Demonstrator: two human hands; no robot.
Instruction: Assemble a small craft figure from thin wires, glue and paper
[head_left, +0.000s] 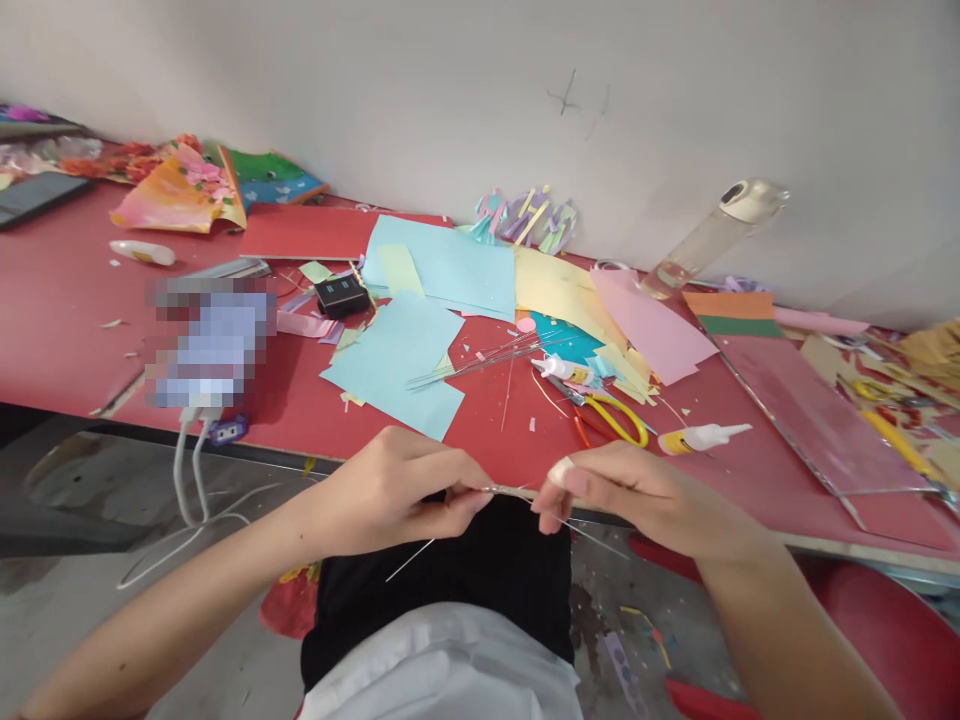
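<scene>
At the counter's (487, 450) near edge, above the lap, two hands work at thin wire (514, 492). The left hand (416, 492) pinches it narrowly between thumb and fingertips; the right hand (626, 488), one digit wrapped in white, has its fingers curled beside the wire, and I cannot tell whether they grip it. Two ends stick out, one below each hand; whether it is one strand or more is unclear.

Beyond lie several loose wires (491, 360), too fine to count, partly across the nearer of two light-blue sheets (409, 365). Right of these are one cream sheet (570, 290) and one pink sheet (652, 322). Two white glue bottles (703, 438) lie near one pair of pliers (619, 418), one handle yellow, one red. Three paper figures (529, 215) stand against the wall, left of one tilted clear bottle (701, 245). One black box (341, 297) sits left of the blue sheets.
</scene>
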